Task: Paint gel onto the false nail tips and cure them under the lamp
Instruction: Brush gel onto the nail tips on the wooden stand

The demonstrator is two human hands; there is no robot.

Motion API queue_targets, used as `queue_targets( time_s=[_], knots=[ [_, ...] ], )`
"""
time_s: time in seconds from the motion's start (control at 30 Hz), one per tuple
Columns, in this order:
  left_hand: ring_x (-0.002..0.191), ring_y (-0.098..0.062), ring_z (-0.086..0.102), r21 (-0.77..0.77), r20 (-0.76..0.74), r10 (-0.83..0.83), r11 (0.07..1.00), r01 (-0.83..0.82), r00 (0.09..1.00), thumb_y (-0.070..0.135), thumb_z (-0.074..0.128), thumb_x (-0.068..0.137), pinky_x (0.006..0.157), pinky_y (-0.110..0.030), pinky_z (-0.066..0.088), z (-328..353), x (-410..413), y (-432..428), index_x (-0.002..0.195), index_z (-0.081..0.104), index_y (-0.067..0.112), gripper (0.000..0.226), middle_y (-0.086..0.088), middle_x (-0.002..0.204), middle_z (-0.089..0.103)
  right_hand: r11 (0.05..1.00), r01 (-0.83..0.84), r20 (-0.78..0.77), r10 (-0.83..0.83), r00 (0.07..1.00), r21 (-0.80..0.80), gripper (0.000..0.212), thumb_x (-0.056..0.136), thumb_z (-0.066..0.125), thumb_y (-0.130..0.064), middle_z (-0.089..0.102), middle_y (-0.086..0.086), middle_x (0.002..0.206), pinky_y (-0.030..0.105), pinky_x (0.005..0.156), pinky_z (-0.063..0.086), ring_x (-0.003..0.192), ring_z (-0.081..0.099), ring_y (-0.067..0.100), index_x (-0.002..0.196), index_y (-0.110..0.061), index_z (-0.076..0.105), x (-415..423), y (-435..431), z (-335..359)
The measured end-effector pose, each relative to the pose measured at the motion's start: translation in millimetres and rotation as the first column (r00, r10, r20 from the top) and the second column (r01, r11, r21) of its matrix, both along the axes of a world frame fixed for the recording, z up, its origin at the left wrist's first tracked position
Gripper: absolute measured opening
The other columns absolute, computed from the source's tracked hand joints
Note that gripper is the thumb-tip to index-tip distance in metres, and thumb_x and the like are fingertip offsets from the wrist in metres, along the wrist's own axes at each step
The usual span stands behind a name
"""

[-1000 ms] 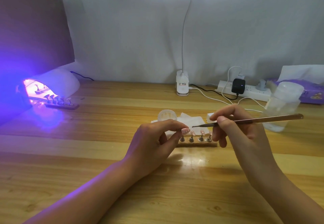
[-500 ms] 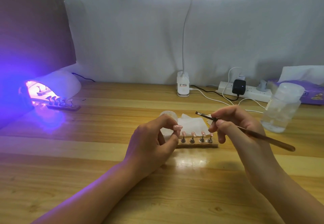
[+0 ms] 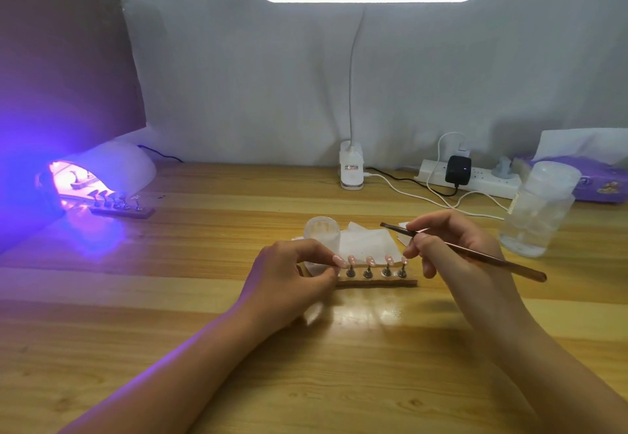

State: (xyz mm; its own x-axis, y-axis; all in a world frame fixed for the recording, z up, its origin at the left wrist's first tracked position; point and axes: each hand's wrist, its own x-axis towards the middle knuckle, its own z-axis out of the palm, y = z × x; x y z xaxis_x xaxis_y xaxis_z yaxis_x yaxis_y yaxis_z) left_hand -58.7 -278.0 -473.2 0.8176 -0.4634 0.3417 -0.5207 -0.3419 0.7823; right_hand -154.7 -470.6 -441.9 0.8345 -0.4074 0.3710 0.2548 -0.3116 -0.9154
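Observation:
A wooden holder bar (image 3: 377, 282) in the middle of the table carries several pink false nail tips (image 3: 369, 260) on small metal stands. My left hand (image 3: 289, 277) pinches the leftmost stand at the bar's left end. My right hand (image 3: 452, 250) holds a thin gel brush (image 3: 475, 253), its bristles raised and pointing left above the tips. Behind the bar stand a small gel jar (image 3: 321, 228) and white wipes (image 3: 367, 243). At the far left, a white curing lamp (image 3: 102, 175) glows violet, with a second bar of tips (image 3: 119, 207) at its mouth.
A clip desk light (image 3: 351, 172) stands at the back centre. A power strip (image 3: 475, 178) with plugs and cables lies at the back right. A clear plastic bottle (image 3: 537, 209) and a purple tissue box (image 3: 591, 178) sit on the right. A brown board (image 3: 64, 59) leans at the left.
My right hand has swung the brush from level, tip near the nails, to tilted, bristles lifted up and left. My left hand has settled lower onto the bar's left end.

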Motion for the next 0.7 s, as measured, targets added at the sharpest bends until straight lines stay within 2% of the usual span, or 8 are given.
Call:
queue_targets(
  time_s=[0.1, 0.2, 0.27, 0.33, 0.43, 0.5, 0.6, 0.7],
  knots=[
    [0.040, 0.004, 0.050, 0.031, -0.014, -0.014, 0.999, 0.015, 1.000, 0.017, 0.073, 0.084, 0.043, -0.008, 0.035, 0, 0, -1, 0.083, 0.076, 0.033, 0.016, 0.029, 0.062, 0.064, 1.000, 0.003, 0.010, -0.002, 1.000, -0.030, 0.015, 0.090, 0.061, -0.006, 0.072, -0.003, 0.075, 0.015, 0.055, 0.049, 0.061, 0.060, -0.001, 0.094, -0.018, 0.068, -1, 1, 0],
    [0.037, 0.002, 0.049, 0.049, -0.027, -0.005, 0.999, 0.006, 1.000, 0.018, 0.073, 0.086, 0.044, -0.010, 0.035, -1, 0, -1, 0.084, 0.077, 0.031, 0.014, 0.025, 0.050, 0.059, 0.998, 0.005, 0.024, -0.003, 1.000, -0.060, 0.014, 0.091, 0.062, -0.006, 0.073, -0.003, 0.075, 0.015, 0.054, 0.048, 0.061, 0.061, 0.000, 0.094, -0.017, 0.070, -1, 2, -1],
    [0.039, 0.000, 0.055, 0.055, -0.035, -0.006, 0.998, 0.008, 0.999, 0.018, 0.072, 0.086, 0.047, -0.014, 0.043, -1, 0, -1, 0.083, 0.076, 0.031, 0.014, 0.023, 0.052, 0.062, 0.998, 0.004, 0.034, -0.001, 0.999, -0.067, 0.013, 0.092, 0.060, -0.007, 0.073, -0.002, 0.075, 0.015, 0.055, 0.048, 0.061, 0.061, 0.000, 0.093, -0.016, 0.071, -1, 3, -2],
    [0.040, -0.009, 0.061, 0.047, -0.061, -0.007, 0.999, 0.010, 0.998, 0.019, 0.072, 0.086, 0.047, -0.020, 0.049, -2, 0, 0, 0.082, 0.075, 0.032, 0.014, 0.015, 0.052, 0.065, 0.997, -0.007, 0.042, 0.011, 0.999, -0.081, 0.014, 0.092, 0.059, -0.008, 0.073, -0.001, 0.076, 0.016, 0.056, 0.049, 0.063, 0.063, 0.002, 0.093, -0.016, 0.071, -1, 3, -2],
    [0.043, -0.010, 0.063, 0.058, -0.022, 0.015, 0.998, -0.014, 1.000, 0.022, 0.073, 0.085, 0.050, -0.020, 0.048, -4, 1, -1, 0.079, 0.074, 0.032, 0.012, 0.016, 0.059, 0.067, 0.985, -0.053, 0.055, 0.063, 0.996, -0.166, 0.009, 0.090, 0.060, -0.009, 0.073, 0.000, 0.077, 0.016, 0.061, 0.049, 0.073, 0.068, 0.010, 0.093, -0.013, 0.067, -3, 7, -4],
    [0.046, -0.007, 0.063, 0.066, -0.002, 0.018, 0.998, -0.018, 1.000, 0.022, 0.073, 0.084, 0.054, -0.019, 0.046, -4, 2, -2, 0.078, 0.073, 0.032, 0.012, 0.020, 0.067, 0.069, 0.964, -0.076, 0.060, 0.094, 0.994, -0.254, 0.003, 0.087, 0.062, -0.011, 0.072, 0.000, 0.076, 0.022, 0.062, 0.052, 0.073, 0.069, 0.014, 0.089, -0.012, 0.062, -3, 12, -6],
    [0.050, -0.007, 0.065, 0.088, 0.003, 0.012, 0.996, -0.013, 1.000, 0.022, 0.073, 0.083, 0.058, -0.023, 0.049, -5, 2, -2, 0.081, 0.073, 0.030, 0.009, 0.012, 0.077, 0.073, 0.938, -0.073, 0.070, 0.102, 0.992, -0.339, 0.007, 0.084, 0.064, -0.018, 0.070, -0.002, 0.074, 0.035, 0.063, 0.056, 0.072, 0.068, 0.018, 0.085, -0.014, 0.059, -5, 17, -9],
    [0.049, -0.008, 0.065, 0.091, 0.014, 0.019, 0.996, -0.020, 1.000, 0.024, 0.073, 0.083, 0.059, -0.029, 0.054, -5, 1, -2, 0.081, 0.072, 0.030, 0.006, 0.011, 0.078, 0.073, 0.907, -0.037, 0.085, 0.080, 0.993, -0.419, 0.008, 0.084, 0.063, -0.026, 0.069, -0.005, 0.073, 0.036, 0.061, 0.055, 0.072, 0.068, 0.017, 0.085, -0.019, 0.059, -4, 17, -11]
  ],
)
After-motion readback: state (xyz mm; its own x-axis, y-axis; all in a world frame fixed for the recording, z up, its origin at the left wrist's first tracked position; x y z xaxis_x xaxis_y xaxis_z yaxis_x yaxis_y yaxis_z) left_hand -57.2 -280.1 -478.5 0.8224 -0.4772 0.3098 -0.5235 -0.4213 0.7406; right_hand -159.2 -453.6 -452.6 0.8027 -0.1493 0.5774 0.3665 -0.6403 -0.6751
